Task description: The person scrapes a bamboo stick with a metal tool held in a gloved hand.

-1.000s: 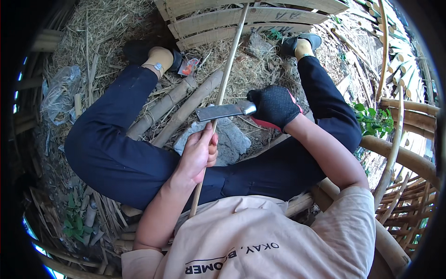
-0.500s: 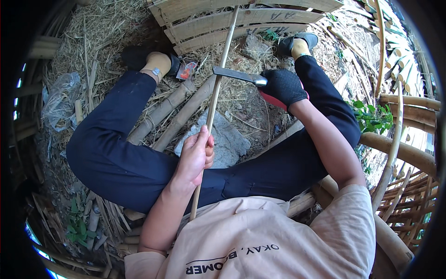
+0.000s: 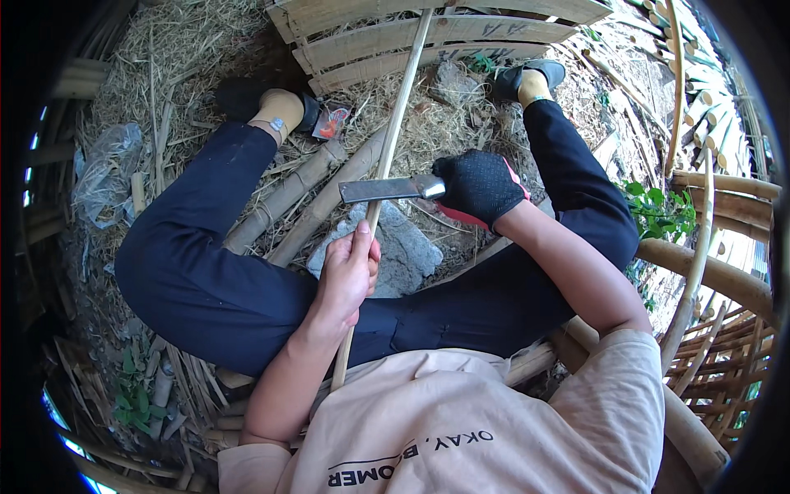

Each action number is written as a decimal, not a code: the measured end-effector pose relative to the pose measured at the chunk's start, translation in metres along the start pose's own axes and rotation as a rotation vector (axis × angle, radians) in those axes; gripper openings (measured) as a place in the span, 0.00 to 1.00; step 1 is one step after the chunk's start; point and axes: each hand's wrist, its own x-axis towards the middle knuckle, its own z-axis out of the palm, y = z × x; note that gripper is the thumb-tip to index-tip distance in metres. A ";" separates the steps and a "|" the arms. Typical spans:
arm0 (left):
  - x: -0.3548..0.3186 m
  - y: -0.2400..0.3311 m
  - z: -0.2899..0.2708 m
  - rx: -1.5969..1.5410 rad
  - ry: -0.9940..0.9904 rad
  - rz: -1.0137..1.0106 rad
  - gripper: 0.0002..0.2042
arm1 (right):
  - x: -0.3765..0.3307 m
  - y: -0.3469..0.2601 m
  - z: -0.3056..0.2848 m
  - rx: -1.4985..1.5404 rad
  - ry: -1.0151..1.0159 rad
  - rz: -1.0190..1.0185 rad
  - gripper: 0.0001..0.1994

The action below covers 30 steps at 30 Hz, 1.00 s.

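My bare left hand (image 3: 349, 272) is wrapped round a long, thin bamboo strip (image 3: 400, 107). The strip slants from my shirt up to a slatted wooden crate. My right hand (image 3: 481, 189), in a black and red glove, grips the handle of a broad-bladed knife (image 3: 383, 190). Its flat blade lies across the strip, a short way above my left thumb. The knife's handle is mostly hidden in the glove. A grey stone (image 3: 395, 247) lies on the ground beneath the strip, between my thighs.
The wooden crate (image 3: 444, 34) stands beyond my feet. Bamboo poles (image 3: 317, 206) lie on straw-strewn ground. A clear plastic bag (image 3: 111, 177) is at the left and a small red packet (image 3: 331, 123) by my left foot. Bamboo framing (image 3: 708, 267) and cut bamboo (image 3: 716, 123) crowd the right.
My right hand has drawn the knife down along the strip, toward my left hand. My left hand and the strip stay nearly where they were.
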 end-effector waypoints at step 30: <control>-0.006 0.006 -0.003 -0.033 -0.035 0.005 0.21 | 0.019 0.060 -0.007 -0.059 0.264 0.189 0.13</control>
